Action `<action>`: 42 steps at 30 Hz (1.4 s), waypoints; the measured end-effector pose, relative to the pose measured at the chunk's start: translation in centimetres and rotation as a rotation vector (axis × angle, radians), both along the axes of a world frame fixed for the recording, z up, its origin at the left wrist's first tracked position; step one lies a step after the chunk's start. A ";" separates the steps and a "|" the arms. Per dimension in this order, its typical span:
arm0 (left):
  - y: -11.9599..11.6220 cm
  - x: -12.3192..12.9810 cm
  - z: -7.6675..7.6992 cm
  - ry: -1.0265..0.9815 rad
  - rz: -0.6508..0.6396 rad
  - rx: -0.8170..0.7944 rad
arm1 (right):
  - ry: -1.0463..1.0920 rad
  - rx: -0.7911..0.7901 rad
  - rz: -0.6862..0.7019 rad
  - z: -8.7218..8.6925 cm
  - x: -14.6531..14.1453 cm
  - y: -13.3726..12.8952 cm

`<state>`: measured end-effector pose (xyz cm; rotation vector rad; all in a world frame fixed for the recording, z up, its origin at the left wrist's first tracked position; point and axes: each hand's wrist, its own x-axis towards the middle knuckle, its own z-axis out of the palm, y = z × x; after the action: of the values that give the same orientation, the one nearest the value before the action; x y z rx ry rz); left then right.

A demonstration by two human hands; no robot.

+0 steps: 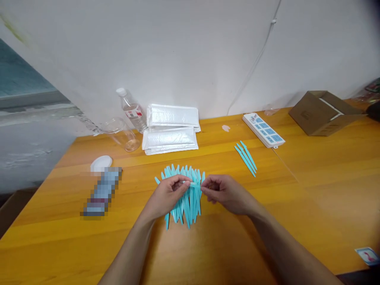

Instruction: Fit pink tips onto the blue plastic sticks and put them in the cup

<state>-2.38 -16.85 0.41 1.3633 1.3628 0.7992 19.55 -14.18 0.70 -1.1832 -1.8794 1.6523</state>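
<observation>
A heap of slim turquoise eyebrow razors (187, 209) lies on the wooden table in front of me. Just over it, my left hand (170, 192) is closed, pinching one pale turquoise eyebrow razor (194, 185) between thumb and forefinger. The razor points sideways to my right hand (219, 190), whose thumb and fingers are closed at its other end. Much of this razor is covered by my fingers. Off to the right, apart from the heap, a few more razors (246, 157) lie side by side at a slant.
Silvery padded mailers (170, 138) are stacked by the wall, beside a plastic bottle (133, 113) and a clear jar (126, 138). A white lid (101, 163) and a blurred-out phone-like object (102, 194) lie left. A power strip (264, 130) and a cardboard box (317, 114) stand right.
</observation>
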 end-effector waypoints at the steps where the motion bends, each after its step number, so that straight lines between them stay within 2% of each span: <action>1: 0.2 0.0 -0.2 -0.043 0.046 -0.011 | -0.008 0.003 -0.005 -0.2 -0.6 -0.7; 4: 1.2 -0.3 -0.7 -0.098 0.121 -0.014 | -0.103 0.100 -0.012 -0.6 -1.2 -2.0; 6: 1.8 -0.6 -1.2 -0.021 0.100 -0.021 | -0.247 0.233 -0.124 -1.0 -0.2 -1.5; 10: 3.4 -0.6 -1.2 0.181 0.132 0.070 | -0.735 0.566 -0.484 -1.7 4.6 2.4; 12: 5.1 0.0 -0.6 0.231 0.169 0.166 | -0.952 0.609 -0.570 -2.0 6.9 4.5; 14: 7.8 1.3 0.0 0.312 0.140 0.266 | -1.087 0.555 -0.558 -2.2 8.3 6.1; 17: 13.7 4.5 0.4 0.510 0.002 0.390 | -1.122 0.470 -0.507 -2.4 8.7 7.1; 22: 24.8 10.9 -1.6 0.681 -0.150 0.473 | -1.026 0.422 -0.514 -2.8 8.2 6.8; 24: 27.8 12.8 -2.5 0.725 -0.225 0.493 | -0.975 0.388 -0.516 -2.9 8.4 6.8; 26: 29.5 14.1 -3.2 0.754 -0.313 0.511 | -0.923 0.349 -0.516 -3.1 8.8 6.9; 30: 30.2 14.8 -4.0 0.789 -0.419 0.541 | -0.812 0.263 -0.497 -3.3 9.6 7.3; 35: 28.7 13.7 -4.3 0.782 -0.461 0.528 | -0.652 0.222 -0.429 -3.2 9.9 7.2; 37: 27.4 12.9 -4.1 0.752 -0.454 0.515 | -0.493 0.180 -0.417 -3.1 10.1 7.0; 39: 25.5 11.8 -3.7 0.702 -0.429 0.503 | -0.266 0.069 -0.415 -3.1 10.2 6.9; 42: 21.2 9.3 -2.8 0.608 -0.376 0.468 | -0.004 -0.122 -0.385 -2.9 10.0 6.5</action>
<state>6.94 4.31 -2.44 2.2863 1.3353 0.4724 29.51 -7.73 -2.18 -1.4876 -1.4525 1.5617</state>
